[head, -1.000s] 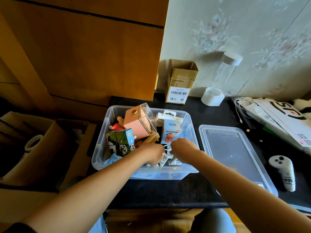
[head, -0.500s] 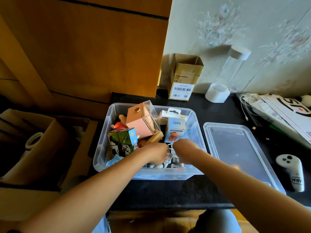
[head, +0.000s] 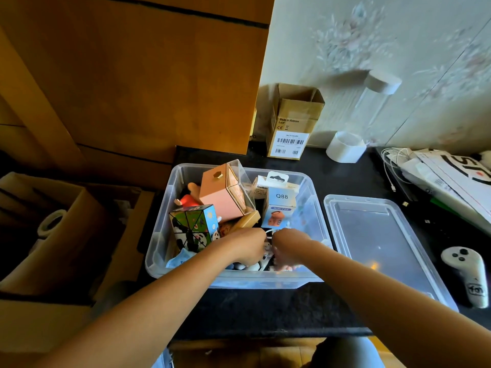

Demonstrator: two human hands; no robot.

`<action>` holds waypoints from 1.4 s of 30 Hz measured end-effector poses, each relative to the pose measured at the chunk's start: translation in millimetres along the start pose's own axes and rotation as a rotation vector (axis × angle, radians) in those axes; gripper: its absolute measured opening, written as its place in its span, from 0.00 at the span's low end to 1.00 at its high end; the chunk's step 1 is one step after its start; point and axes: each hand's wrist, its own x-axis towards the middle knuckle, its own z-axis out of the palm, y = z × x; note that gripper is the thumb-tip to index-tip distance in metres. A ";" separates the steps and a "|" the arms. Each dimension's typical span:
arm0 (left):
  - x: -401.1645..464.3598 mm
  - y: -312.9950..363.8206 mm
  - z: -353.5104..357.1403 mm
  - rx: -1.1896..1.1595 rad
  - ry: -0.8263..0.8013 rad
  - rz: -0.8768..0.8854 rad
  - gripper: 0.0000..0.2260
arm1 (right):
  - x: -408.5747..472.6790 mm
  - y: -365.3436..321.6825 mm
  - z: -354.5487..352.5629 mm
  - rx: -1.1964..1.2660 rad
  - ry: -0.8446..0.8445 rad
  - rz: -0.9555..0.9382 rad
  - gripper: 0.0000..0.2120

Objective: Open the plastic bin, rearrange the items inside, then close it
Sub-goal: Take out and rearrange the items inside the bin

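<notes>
A: Where is the plastic bin (head: pixel 162 251)?

B: On the black countertop (head: pixel 265 312), open, right in front of the person. Its clear lid (head: pixel 382 245) lies flat on the counter just to the bin's right.

A: And inside the bin?

B: At the back left a pink box (head: pixel 220 192) stands tilted, with a clear cover on its right side. In front of it, by the left wall, is a panda-patterned cube (head: pixel 192 227). A white and blue box marked Q88 (head: pixel 280 205) stands upright at the back right, and a white Belkin box (head: pixel 261 188) is just behind it. A red figure (head: pixel 189 199) peeks out behind the cube.

A: The hands?

B: Both are inside the bin at its front middle, close together. The left hand (head: pixel 245 247) and the right hand (head: pixel 289 245) have fingers curled downward among small white things (head: pixel 249 266) and a thin white cable (head: pixel 269 231). What each one grips I cannot tell, since the fingertips are hidden and blurred.

A: Around the bin?

B: Behind it, against the wall, an open cardboard box (head: pixel 295 123) with a barcode label. Right of that, a white tape roll (head: pixel 345 147). Beyond the lid, a white controller (head: pixel 467 272) on the counter, and further back white cables (head: pixel 396 158) beside a stack of printed boxes (head: pixel 457 176). Left of the bin, off the counter, a large brown carton (head: pixel 53 235).
</notes>
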 end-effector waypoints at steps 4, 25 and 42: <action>-5.5 2.2 -3.0 -0.099 -0.030 -0.011 0.12 | -1.5 3.4 -6.1 0.031 -0.083 0.032 0.15; 2.3 1.9 -6.9 -0.037 -0.094 0.033 0.13 | 6.1 -7.6 -8.9 0.195 -0.427 0.051 0.21; 28.0 36.7 7.7 -0.096 0.088 0.206 0.04 | -18.4 29.9 -59.8 0.167 0.501 0.127 0.36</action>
